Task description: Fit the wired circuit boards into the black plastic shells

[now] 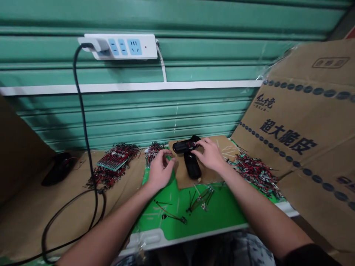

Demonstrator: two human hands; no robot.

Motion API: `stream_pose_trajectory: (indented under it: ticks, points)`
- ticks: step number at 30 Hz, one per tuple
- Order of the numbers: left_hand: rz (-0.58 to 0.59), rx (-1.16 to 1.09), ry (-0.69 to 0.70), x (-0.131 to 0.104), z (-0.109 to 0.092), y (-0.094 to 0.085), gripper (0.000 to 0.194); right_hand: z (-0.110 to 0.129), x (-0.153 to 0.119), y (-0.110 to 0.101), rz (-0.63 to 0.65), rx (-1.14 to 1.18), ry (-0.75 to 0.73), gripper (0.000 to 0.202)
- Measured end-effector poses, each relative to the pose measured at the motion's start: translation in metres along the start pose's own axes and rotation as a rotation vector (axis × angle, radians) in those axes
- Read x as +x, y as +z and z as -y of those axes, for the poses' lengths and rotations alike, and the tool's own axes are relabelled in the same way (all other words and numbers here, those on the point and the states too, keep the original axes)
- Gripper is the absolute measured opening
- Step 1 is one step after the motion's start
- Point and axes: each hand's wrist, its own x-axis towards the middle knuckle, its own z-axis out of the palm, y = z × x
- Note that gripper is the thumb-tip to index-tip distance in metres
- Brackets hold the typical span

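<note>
My right hand (210, 153) has its thumb and fingertips at the right end of a black rounded device (181, 146), which lies crosswise on a piece of cardboard. Just below that device rests a second black oblong device (192, 166), its lower end towards me. My left hand (161, 169) hovers at the cardboard's left edge, fingers curved, with a gap between thumb and index finger and nothing visible in it. Small circuit boards with wires (203, 199) lie on the green board in front of me, beside another wired piece (174, 218).
Piles of red and black wired parts lie left (111, 166) and right (256, 173). A black cable (83, 107) hangs from a white power strip (122, 47) on the green shutter. Large cardboard (305, 122) stands at the right. A dark object (59, 168) lies far left.
</note>
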Motion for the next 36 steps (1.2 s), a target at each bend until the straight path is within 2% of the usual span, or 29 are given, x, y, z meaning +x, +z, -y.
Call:
stream_pose_trajectory:
  ticks: [3, 7, 10, 14, 18, 26, 31, 36]
  points:
    - [0.133, 0.161, 0.187, -0.006, 0.0, 0.003, 0.017, -0.008, 0.009, 0.007, 0.02, -0.075, 0.132, 0.026]
    - [0.41, 0.159, 0.403, -0.015, -0.007, 0.005, 0.039, -0.015, 0.017, 0.016, 0.083, -0.059, 0.201, 0.021]
    - [0.535, 0.217, 0.424, -0.019, -0.009, 0.005, 0.056, -0.021, 0.02, 0.022, 0.109, 0.031, 0.243, 0.017]
    - [0.631, 0.296, 0.399, -0.022, -0.008, 0.006, 0.058, -0.028, 0.022, 0.028, 0.154, 0.148, 0.326, 0.017]
    - [0.667, 0.335, 0.369, -0.022, -0.01, 0.005, 0.051, -0.031, 0.023, 0.028, 0.16, 0.147, 0.35, 0.017]
    - [0.668, 0.262, 0.317, -0.023, -0.012, 0.005, 0.04, -0.031, 0.02, 0.024, 0.154, 0.123, 0.384, 0.018]
    - [0.642, 0.24, 0.315, -0.022, -0.009, 0.006, 0.034, -0.034, 0.02, 0.035, 0.15, 0.188, 0.392, 0.027]
    - [0.611, 0.198, 0.335, -0.02, -0.007, 0.006, 0.03, -0.032, 0.018, 0.044, 0.178, 0.298, 0.4, 0.047]
